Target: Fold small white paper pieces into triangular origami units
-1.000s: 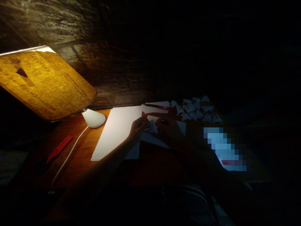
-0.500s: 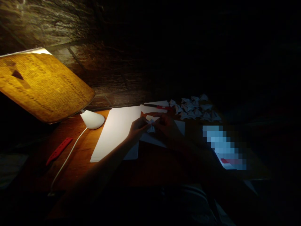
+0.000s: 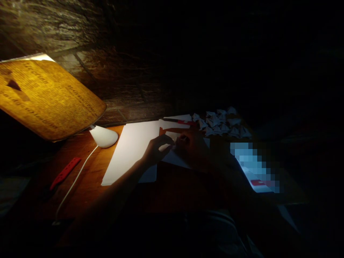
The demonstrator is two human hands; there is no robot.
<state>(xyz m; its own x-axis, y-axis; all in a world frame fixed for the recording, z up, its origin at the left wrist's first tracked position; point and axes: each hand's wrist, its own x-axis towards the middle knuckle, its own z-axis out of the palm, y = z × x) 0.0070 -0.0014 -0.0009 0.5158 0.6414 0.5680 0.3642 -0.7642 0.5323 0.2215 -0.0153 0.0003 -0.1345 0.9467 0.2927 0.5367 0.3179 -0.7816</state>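
Observation:
In dim lamplight my left hand [image 3: 155,148] and my right hand [image 3: 192,145] meet over a small folded white paper piece [image 3: 168,146], both with fingers pinched on it. The piece is mostly hidden between the fingers. Under the hands lies a smaller white sheet [image 3: 176,157], partly on top of a stack of white sheets [image 3: 133,148] on the wooden table [image 3: 88,172].
A pile of several small folded paper pieces [image 3: 221,123] lies at the back right, with a red pen [image 3: 184,122] beside it. A white lamp base [image 3: 103,137] with its cord and a yellowish shade [image 3: 45,98] stand left. A red strip [image 3: 64,172] lies at the left; a lit screen [image 3: 254,166] glows right.
The folded piece showed more between my hands before; now both hands have closed in over it and pressed lower toward the sheet. The view drifted slightly.

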